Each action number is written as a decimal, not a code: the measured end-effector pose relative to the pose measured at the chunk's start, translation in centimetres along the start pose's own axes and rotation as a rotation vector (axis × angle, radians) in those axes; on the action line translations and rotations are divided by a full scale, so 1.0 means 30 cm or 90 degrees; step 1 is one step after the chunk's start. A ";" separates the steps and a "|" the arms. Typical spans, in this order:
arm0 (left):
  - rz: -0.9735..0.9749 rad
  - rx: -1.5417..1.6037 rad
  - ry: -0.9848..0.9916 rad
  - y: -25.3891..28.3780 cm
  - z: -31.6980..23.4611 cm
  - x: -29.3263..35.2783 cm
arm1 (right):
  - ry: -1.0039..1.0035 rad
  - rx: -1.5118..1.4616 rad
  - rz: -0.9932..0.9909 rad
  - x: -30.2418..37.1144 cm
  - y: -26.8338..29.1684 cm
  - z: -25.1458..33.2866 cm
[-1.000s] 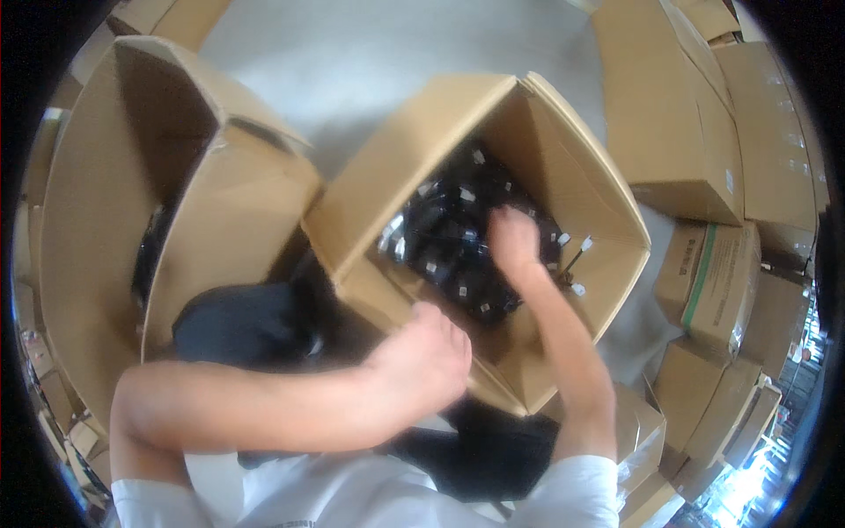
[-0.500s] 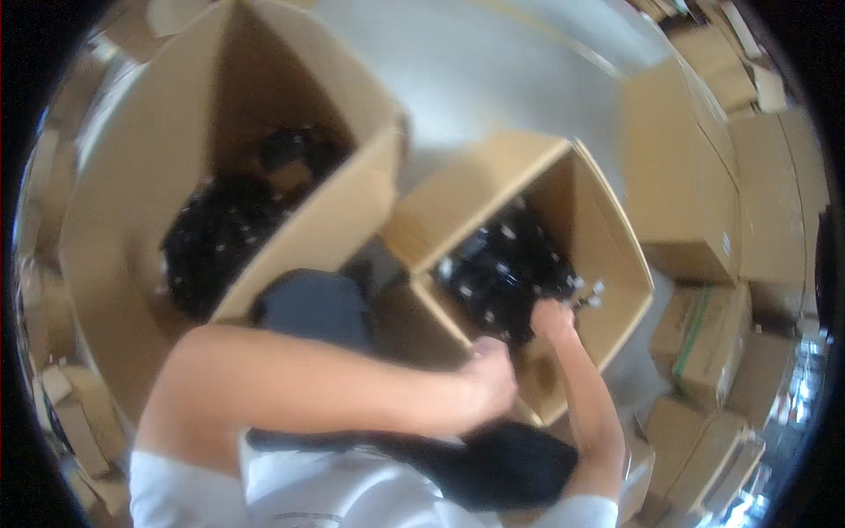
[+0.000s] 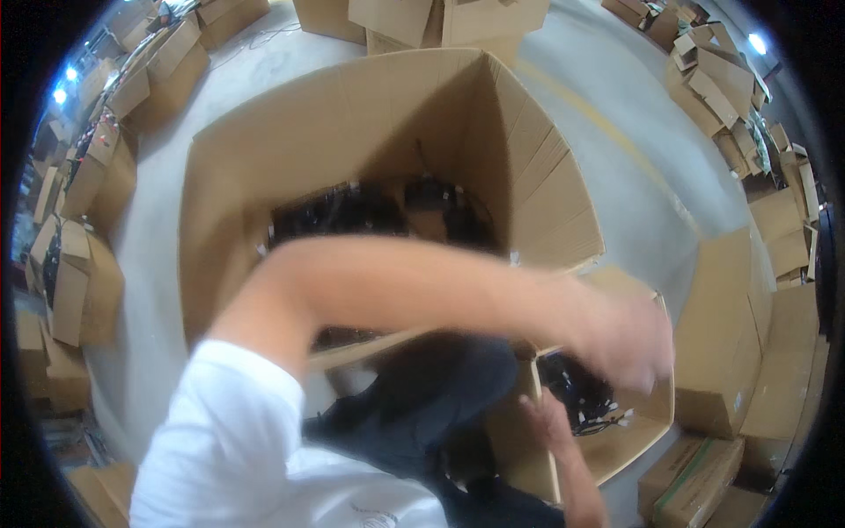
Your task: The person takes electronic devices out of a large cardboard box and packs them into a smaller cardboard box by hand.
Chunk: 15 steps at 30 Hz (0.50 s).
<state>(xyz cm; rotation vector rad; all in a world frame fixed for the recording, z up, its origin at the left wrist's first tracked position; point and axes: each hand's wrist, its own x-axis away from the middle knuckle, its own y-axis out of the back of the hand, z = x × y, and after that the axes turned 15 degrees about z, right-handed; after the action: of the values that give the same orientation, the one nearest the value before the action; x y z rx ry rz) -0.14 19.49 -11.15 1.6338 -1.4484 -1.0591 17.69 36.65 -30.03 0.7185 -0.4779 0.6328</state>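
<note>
A small open cardboard box [image 3: 662, 387] stands at the right. Inside lies a heap of black cables with white ends [image 3: 576, 392]; the kind is hard to make out. My left arm stretches across to the right, and my left hand [image 3: 629, 348] hangs over this box, smeared by motion. Whether it holds anything does not show. Below it, my right hand [image 3: 547, 421] is at the box's left side, next to the cables, thumb apart from the fingers and nothing seen in it.
A large open carton [image 3: 334, 114] stands ahead, with more black cable-like bundles [image 3: 339, 211] inside, partly hidden by my left arm. Tall cartons [image 3: 722, 326] stand to the right and filled boxes [image 3: 101, 282] line the left. My dark-trousered leg [image 3: 440, 387] is between the two boxes.
The view has swung, placing both boxes lower and further right. My left hand has moved from the small box's near edge to above it. My right hand, earlier closed at the cables, now looks open.
</note>
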 end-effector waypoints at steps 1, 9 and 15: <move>-0.119 0.063 -0.003 0.061 0.088 0.107 | 0.048 -0.098 -0.029 0.000 -0.013 0.012; -0.033 0.095 0.620 -0.466 0.757 0.832 | -0.118 0.095 -0.099 -0.049 -0.028 -0.006; 0.409 0.088 0.706 -0.960 0.775 0.861 | -0.136 0.065 -0.080 -0.061 -0.025 0.029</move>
<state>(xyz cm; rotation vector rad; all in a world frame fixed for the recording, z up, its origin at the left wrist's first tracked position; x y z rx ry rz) -8.11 -2.00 -50.03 1.2960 -1.0934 0.3187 16.72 34.91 -30.87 0.9118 -0.5950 0.4672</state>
